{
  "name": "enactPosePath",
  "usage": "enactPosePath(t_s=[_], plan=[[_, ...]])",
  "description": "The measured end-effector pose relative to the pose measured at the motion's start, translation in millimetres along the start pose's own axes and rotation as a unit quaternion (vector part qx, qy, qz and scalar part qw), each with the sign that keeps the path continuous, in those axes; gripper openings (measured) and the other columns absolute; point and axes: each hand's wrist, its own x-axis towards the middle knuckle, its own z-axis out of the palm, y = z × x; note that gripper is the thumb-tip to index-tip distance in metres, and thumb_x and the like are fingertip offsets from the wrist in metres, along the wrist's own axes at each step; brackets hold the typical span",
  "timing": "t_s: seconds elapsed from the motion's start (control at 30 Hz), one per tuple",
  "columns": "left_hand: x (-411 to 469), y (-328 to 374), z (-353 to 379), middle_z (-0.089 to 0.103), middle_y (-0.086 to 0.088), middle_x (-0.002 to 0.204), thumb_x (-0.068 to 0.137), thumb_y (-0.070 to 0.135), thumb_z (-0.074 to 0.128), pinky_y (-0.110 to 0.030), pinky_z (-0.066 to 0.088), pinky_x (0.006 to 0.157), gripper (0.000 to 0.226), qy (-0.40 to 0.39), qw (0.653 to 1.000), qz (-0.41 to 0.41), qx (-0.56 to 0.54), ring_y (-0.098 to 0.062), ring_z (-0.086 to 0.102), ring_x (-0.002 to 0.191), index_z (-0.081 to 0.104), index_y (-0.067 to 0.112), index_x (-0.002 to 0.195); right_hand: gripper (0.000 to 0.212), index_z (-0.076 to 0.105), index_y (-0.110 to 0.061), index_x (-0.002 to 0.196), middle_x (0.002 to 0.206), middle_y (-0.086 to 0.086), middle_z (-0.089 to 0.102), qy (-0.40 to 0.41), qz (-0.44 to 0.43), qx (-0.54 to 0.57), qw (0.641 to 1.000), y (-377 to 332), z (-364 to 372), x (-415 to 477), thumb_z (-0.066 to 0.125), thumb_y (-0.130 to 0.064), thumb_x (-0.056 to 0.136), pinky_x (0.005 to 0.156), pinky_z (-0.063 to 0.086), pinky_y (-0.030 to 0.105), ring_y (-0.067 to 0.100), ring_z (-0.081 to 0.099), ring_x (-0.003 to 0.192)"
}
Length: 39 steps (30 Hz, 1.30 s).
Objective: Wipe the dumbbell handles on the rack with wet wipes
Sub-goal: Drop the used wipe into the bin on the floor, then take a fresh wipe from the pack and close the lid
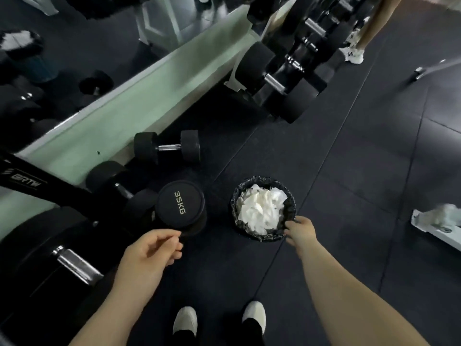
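Rack: I saw the rack (30, 181) well left of the bin (234, 203), with dark weights stacked along it.
Dumbbell: a 35KG dumbbell (180, 203) stood just left of the bin, its end face turned up at me.
Bin: it sat on the floor mat, apart from the dumbbell and heaped with crumpled white wipes (259, 208).
Left hand: the left hand (149, 253) hung left of the bin and nearer me. Its fingers were loosely curled toward the thumb, and I could see nothing in it.
Right hand: the right hand (300, 232) was at the bin's near rim, fingers pinching the liner edge.
Handle: the nearest bare chrome handle (74, 263) lay far left of the bin, its long axis slanting toward me.
Judgement: the left hand was much the nearer to that handle, but I reckoned it needed a fresh wipe first.
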Motion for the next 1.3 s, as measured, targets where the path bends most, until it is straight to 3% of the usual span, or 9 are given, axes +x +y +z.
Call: enactPosePath(t_s=[0.1, 0.17, 0.27, 0.5, 0.8, 0.97, 1.07, 1.2, 1.3], plan=[[-4.4, 2.5, 15.1, 0.064, -0.004, 0.077, 0.088, 0.004, 0.051, -0.023, 0.047, 0.068, 0.024, 0.023, 0.999, -0.024, -0.017, -0.015, 0.061, 0.075, 0.063, 0.021, 0.077, 0.03, 0.049, -0.011, 0.115, 0.073, 0.006, 0.051, -0.019, 0.003, -0.069, 0.997, 0.7, -9.5, -0.7, 0.045, -0.001, 0.088, 0.072, 0.051, 0.038, 0.019, 0.048, 0.063], [-10.3, 4.4, 23.6, 0.064, -0.005, 0.077, 0.089, 0.004, 0.051, -0.022, 0.046, 0.068, 0.023, 0.017, 0.999, -0.035, -0.023, -0.016, 0.061, 0.075, 0.063, 0.02, 0.077, 0.025, 0.052, -0.003, 0.113, 0.067, 0.005, 0.048, -0.029, 0.005, -0.062, 0.998, 5.1, -21.7, -12.1, 0.044, 0.0, 0.088, 0.057, 0.051, 0.025, 0.015, 0.045, 0.057], [-21.6, 7.1, 34.5, 0.063, -0.007, 0.074, 0.089, 0.004, 0.051, -0.02, 0.045, 0.065, 0.023, -0.007, 0.999, -0.037, -0.009, -0.018, 0.06, 0.072, 0.063, 0.02, 0.076, 0.019, 0.054, -0.002, 0.104, 0.065, 0.004, 0.048, -0.025, 0.014, -0.063, 0.998, 18.6, -41.8, -34.1, 0.043, 0.001, 0.089, 0.034, 0.037, 0.012, 0.013, 0.045, 0.053], [-59.3, -0.8, 67.3, 0.054, -0.001, 0.066, 0.09, 0.014, 0.051, -0.019, 0.039, 0.059, 0.016, -0.165, 0.982, 0.017, 0.093, -0.013, 0.05, 0.063, 0.064, 0.019, 0.082, 0.017, 0.052, -0.011, 0.076, 0.067, 0.002, 0.051, 0.018, 0.007, 0.024, 1.0, 78.3, -96.1, -114.8, 0.044, -0.003, 0.089, 0.05, 0.04, 0.02, 0.012, 0.047, 0.054], [-169.3, -66.5, 126.5, 0.054, -0.003, 0.062, 0.09, 0.014, 0.052, -0.023, 0.042, 0.062, 0.021, -0.438, 0.867, 0.067, 0.229, -0.017, 0.052, 0.062, 0.062, 0.015, 0.072, 0.022, 0.052, -0.014, 0.072, 0.066, 0.003, 0.053, 0.204, 0.052, 0.252, 0.944, 238.8, -166.7, -251.1, 0.045, 0.001, 0.086, 0.044, 0.039, 0.015, 0.012, 0.047, 0.052], [-234.4, -109.2, 152.7, 0.061, -0.003, 0.069, 0.09, 0.011, 0.053, -0.024, 0.045, 0.066, 0.021, -0.523, 0.794, 0.071, 0.303, -0.014, 0.058, 0.067, 0.06, 0.017, 0.071, 0.016, 0.055, -0.01, 0.078, 0.064, 0.002, 0.053, 0.297, 0.073, 0.272, 0.912, 319.3, -208.6, -301.2, 0.049, 0.004, 0.085, 0.045, 0.041, 0.015, 0.004, 0.05, 0.045], [-270.7, -135.1, 164.6, 0.064, 0.0, 0.074, 0.089, 0.011, 0.053, -0.023, 0.045, 0.067, 0.021, -0.547, 0.76, 0.093, 0.338, -0.015, 0.06, 0.072, 0.06, 0.02, 0.072, 0.016, 0.061, -0.006, 0.096, 0.074, 0.002, 0.058, 0.342, 0.092, 0.246, 0.902, 372.0, -234.6, -320.4, 0.052, -0.001, 0.084, 0.051, 0.042, 0.017, 0.011, 0.051, 0.057], [-325.1, -177.5, 193.2, 0.064, 0.011, 0.082, 0.09, 0.014, 0.051, -0.014, 0.041, 0.068, 0.026, -0.567, 0.714, 0.148, 0.384, -0.008, 0.06, 0.083, 0.058, 0.032, 0.072, 0.023, 0.063, -0.004, 0.105, 0.103, 0.01, 0.064, 0.391, 0.126, 0.202, 0.889, 453.5, -285.4, -327.6, 0.056, -0.006, 0.084, 0.077, 0.036, 0.021, 0.017, 0.055, 0.09], [-371.5, -217.8, 220.7, 0.059, 0.015, 0.095, 0.092, 0.017, 0.049, -0.011, 0.038, 0.074, 0.021, -0.565, 0.687, 0.196, 0.412, -0.007, 0.056, 0.099, 0.061, 0.033, 0.089, 0.026, 0.061, -0.005, 0.111, 0.113, 0.011, 0.063, 0.394, 0.153, 0.18, 0.888, 514.4, -326.7, -319.3, 0.053, -0.009, 0.086, 0.081, 0.037, 0.024, 0.023, 0.056, 0.105]])
